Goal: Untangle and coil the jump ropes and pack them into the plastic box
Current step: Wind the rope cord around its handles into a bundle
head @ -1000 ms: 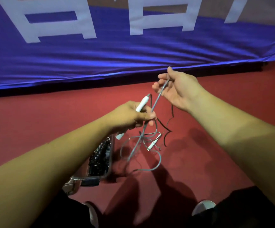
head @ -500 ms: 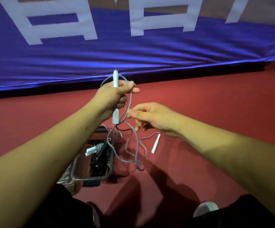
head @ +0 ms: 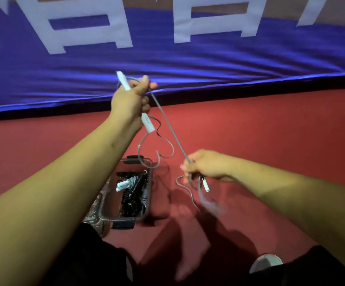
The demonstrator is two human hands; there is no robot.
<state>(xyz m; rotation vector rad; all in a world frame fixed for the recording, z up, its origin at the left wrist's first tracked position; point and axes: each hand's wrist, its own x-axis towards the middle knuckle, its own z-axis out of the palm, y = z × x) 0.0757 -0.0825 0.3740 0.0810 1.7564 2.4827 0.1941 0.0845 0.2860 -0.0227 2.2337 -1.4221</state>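
My left hand (head: 130, 100) is raised and grips a white jump-rope handle (head: 148, 124) together with a loop of grey rope. The grey rope (head: 170, 126) runs taut down and to the right into my right hand (head: 205, 165), which pinches it low over the red floor. A second white handle (head: 205, 186) and loose grey loops hang below my right hand. A clear plastic box (head: 148, 205) stands on the floor under my left forearm. Inside it lie a black coiled rope (head: 133, 200) and a wrapped grey rope with white handles (head: 124, 184).
A blue banner (head: 167, 65) with white letters hangs along the far edge of the red floor (head: 270, 129). My dark-trousered legs and a white shoe tip (head: 265, 262) are at the bottom. A clear lid part lies left of the box.
My right hand slid down and to the right along the grey rope, pulling it taut. My left hand stayed high, tilting the handle. The view shifted slightly.
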